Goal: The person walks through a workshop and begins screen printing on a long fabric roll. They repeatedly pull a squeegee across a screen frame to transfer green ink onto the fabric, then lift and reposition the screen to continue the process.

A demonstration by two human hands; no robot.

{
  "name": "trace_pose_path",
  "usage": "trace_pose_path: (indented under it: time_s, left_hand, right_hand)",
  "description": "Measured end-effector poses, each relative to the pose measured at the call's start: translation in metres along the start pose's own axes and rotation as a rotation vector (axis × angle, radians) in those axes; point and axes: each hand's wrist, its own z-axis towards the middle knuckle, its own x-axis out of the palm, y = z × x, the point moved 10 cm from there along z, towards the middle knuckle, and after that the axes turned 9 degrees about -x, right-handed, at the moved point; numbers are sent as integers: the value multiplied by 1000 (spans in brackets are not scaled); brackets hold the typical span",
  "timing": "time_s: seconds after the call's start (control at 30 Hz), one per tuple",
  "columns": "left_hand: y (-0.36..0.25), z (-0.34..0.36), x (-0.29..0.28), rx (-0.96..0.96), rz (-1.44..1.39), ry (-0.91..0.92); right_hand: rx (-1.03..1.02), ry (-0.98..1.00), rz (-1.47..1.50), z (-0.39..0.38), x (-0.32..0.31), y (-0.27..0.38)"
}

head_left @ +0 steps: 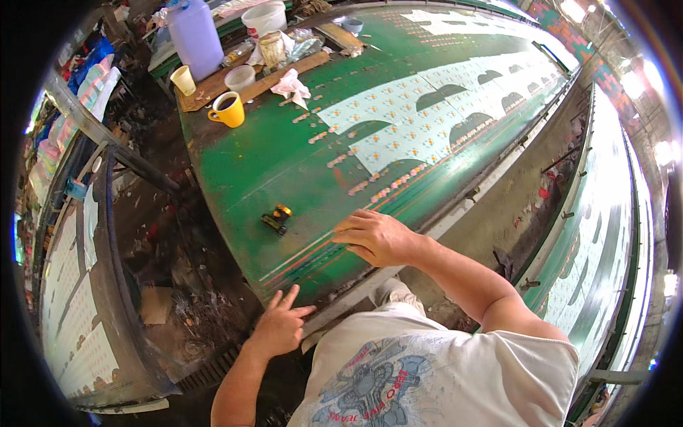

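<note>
A long green table (235, 171) crosses a cluttered workshop, its near edge running diagonally in front of the person. On its surface, close to that edge, we find thin coloured lines (299, 262), white, reddish and dark, lying roughly parallel; we cannot tell whether they are cords or marks. Over them the right hand (373, 238) is bent at the knuckles, thumb and fingertips brought narrowly together; we cannot tell whether anything thin is pinched between them. The left hand (279, 327) has its fingers spread wide at the table's near corner, with nothing visible in its grasp; contact with the edge is unclear.

Left of the right hand, well clear of it, we note a small black-and-yellow object (277, 219), its kind uncertain. Farther along the table lie pale sheets (388, 146) with small orange motifs and dark, arched gaps. Toward the far left we see a yellow mug (229, 114) of dark liquid, a crumpled tissue (290, 87), a white bowl (240, 78), a cream cup (183, 81), a lavender jug (193, 43) and a white bucket (265, 20). Across the aisle at right stands a second table (544, 288) bearing similar pale sheets.
</note>
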Motion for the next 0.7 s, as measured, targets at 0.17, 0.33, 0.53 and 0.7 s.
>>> trace_pose_path:
  time_s: [0.17, 0.33, 0.53, 0.7]
  left_hand:
    - [2, 3, -4, -251, -205, -62]
    - [-17, 10, -13, -578, -373, -353]
    - [-88, 62, -22, -631, -279, -531]
    - [-78, 121, 0, -926, -222, -234]
  right_hand:
    - [-51, -70, 16, -53, -52, -17]
    - [29, 9, 13, -113, -89, -57]
    - [166, 79, -111, -191, -126, -114]
    - [395, 210, -235, -233, -133, -180]
